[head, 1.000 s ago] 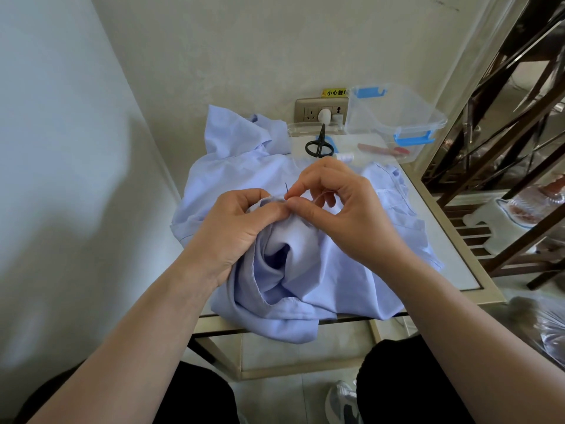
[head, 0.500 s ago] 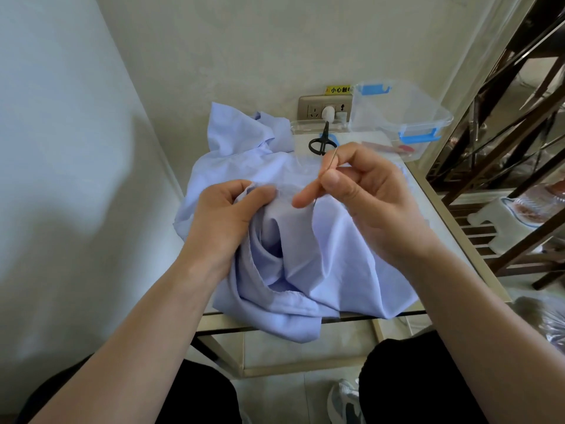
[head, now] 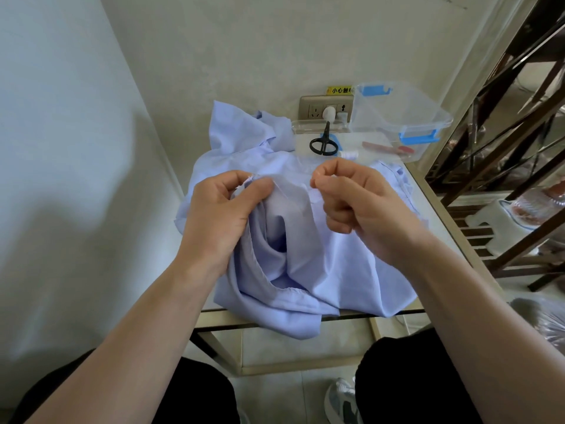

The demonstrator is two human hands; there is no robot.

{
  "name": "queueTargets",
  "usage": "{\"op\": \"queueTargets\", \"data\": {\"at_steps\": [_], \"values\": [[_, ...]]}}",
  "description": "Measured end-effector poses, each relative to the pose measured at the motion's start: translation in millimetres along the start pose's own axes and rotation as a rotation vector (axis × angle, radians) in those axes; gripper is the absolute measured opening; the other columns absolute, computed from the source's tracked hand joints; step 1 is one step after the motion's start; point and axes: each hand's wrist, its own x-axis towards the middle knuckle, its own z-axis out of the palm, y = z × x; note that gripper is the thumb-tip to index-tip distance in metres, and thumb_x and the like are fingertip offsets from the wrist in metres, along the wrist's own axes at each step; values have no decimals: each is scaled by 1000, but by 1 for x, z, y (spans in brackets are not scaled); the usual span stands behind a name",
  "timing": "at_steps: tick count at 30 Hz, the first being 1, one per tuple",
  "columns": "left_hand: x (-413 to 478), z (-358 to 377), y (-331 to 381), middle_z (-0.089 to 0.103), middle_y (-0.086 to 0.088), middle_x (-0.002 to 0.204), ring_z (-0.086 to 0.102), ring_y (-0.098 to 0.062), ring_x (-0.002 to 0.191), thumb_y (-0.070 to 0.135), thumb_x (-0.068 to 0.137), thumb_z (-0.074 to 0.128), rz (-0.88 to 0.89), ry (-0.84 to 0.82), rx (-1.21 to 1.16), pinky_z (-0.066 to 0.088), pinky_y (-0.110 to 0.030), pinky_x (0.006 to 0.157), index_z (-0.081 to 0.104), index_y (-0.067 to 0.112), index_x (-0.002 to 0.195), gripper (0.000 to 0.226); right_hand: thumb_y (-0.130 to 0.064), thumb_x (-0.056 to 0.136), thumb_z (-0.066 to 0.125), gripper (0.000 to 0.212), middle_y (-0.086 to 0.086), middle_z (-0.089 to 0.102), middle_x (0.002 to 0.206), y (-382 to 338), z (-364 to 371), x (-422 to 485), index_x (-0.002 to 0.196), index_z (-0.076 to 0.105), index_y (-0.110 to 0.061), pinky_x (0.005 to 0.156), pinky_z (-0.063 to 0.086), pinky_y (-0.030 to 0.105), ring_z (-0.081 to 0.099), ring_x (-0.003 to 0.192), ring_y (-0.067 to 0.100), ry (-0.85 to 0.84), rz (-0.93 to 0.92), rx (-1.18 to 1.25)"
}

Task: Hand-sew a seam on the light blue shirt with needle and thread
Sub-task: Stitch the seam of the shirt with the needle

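The light blue shirt (head: 339, 267) lies bunched on a small glass-topped table (head: 440, 215). My left hand (head: 220, 212) pinches a raised fold of the shirt's edge between thumb and forefinger. My right hand (head: 360, 203) hovers just right of that fold, fingers curled, with thumb and forefinger pressed together at the tip. The needle and thread are too thin to make out in that pinch. A narrow strip of fabric stretches between the two hands.
Black scissors (head: 324, 143) and a small thread spool (head: 349, 154) lie behind the shirt. A clear plastic box (head: 397, 117) with blue clips stands at the back right, near a wall socket (head: 316, 110). A dark metal frame (head: 504, 142) rises on the right; walls close off the left and back.
My right hand, which held the needle upright half a second ago, has swung right and turned so its knuckles curl inward. The left hand keeps its pinch on the fold.
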Motion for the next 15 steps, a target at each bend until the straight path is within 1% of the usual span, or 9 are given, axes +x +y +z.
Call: {"op": "queueTargets", "data": {"at_steps": [2,4,6,8,11,13,15], "values": [[-1,1,1,62,7,61,57,-13,62,23,85,72,9,-12,4,46,-32,68,67,26,62,24,-25,82,66,12,-2,22,55,2,9,1,79,60,-15,46,22,21,20,47,11,95,-43,-109],[-2,1,1,63,4,63,57,-16,65,25,84,73,20,-7,-4,48,-34,69,68,25,65,20,-27,81,76,20,-6,23,52,2,16,-1,77,63,-13,46,20,20,20,46,10,143,-92,-259],[-3,1,1,62,2,65,56,-17,65,27,81,73,35,2,-1,48,-35,69,68,24,66,17,-24,82,78,18,-10,23,49,2,22,-1,76,67,-12,47,20,19,20,46,8,177,-136,-387],[-3,1,1,62,2,65,55,-16,65,28,79,72,33,9,-6,47,-34,69,68,24,66,15,-16,84,74,12,-13,23,45,2,24,1,74,68,-12,47,21,16,22,44,7,199,-144,-464],[-3,-2,0,62,4,64,56,-15,64,29,78,72,16,10,-20,46,-33,68,68,25,65,15,-9,87,69,13,-14,23,45,1,24,3,74,68,-10,46,21,12,22,43,6,170,-126,-452],[-3,-4,0,63,3,64,57,-15,65,30,78,72,8,-8,-23,46,-33,69,68,24,65,15,-7,88,68,12,-10,25,48,0,24,2,76,67,-8,46,22,14,21,44,5,122,-123,-406],[-4,-5,1,63,2,65,57,-15,66,29,78,72,7,-36,-28,46,-32,69,68,22,67,14,-10,89,67,8,-5,27,51,-1,22,2,81,66,-7,48,24,16,23,46,8,109,-118,-376]]}}
